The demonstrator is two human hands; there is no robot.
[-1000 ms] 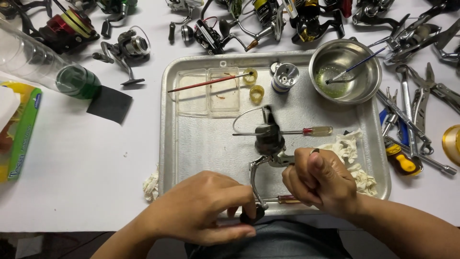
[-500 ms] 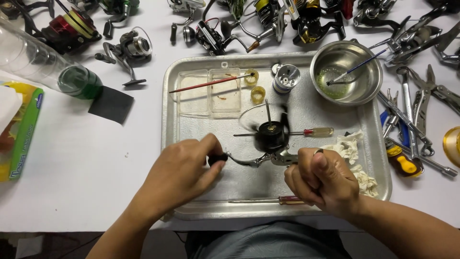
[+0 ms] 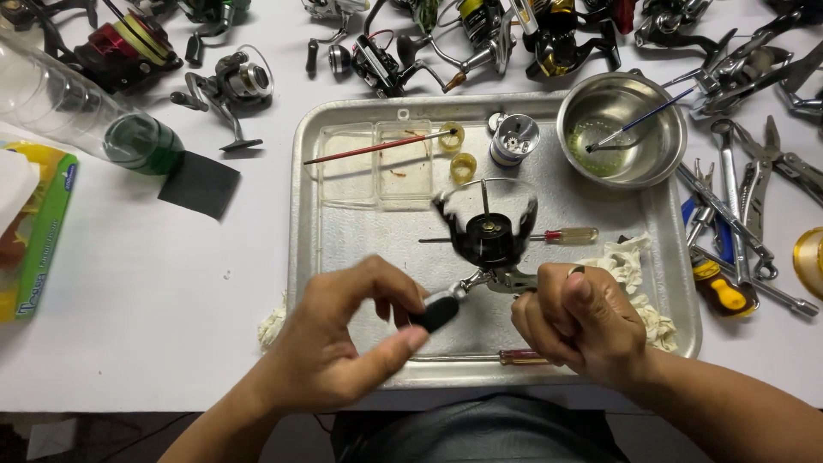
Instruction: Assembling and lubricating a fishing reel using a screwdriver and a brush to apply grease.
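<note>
A black fishing reel (image 3: pixel 490 233) with a wire bail and bare shaft is held above a metal tray (image 3: pixel 343 223). My right hand (image 3: pixel 579 321) is closed around the reel's grey foot and stem. My left hand (image 3: pixel 343 343) pinches the black handle knob (image 3: pixel 435 313) at the end of the crank arm. Under the reel lie a thin screwdriver with a clear yellow and red handle (image 3: pixel 561 236) and, by the tray's front rim, a second screwdriver (image 3: pixel 506 357).
In the tray: a clear plastic box (image 3: pixel 377 163) with a red brush, two yellow rings (image 3: pixel 463 165), a silver spool (image 3: pixel 514 139), a steel bowl (image 3: pixel 621 129), a white rag (image 3: pixel 630 261). Pliers and wrenches (image 3: pixel 746 206) lie right; several reels (image 3: pixel 231 86) line the back.
My left hand moved from the tray's front edge onto the crank knob and has swung it round; the reel has turned so its rotor faces up. My right hand kept its grip.
</note>
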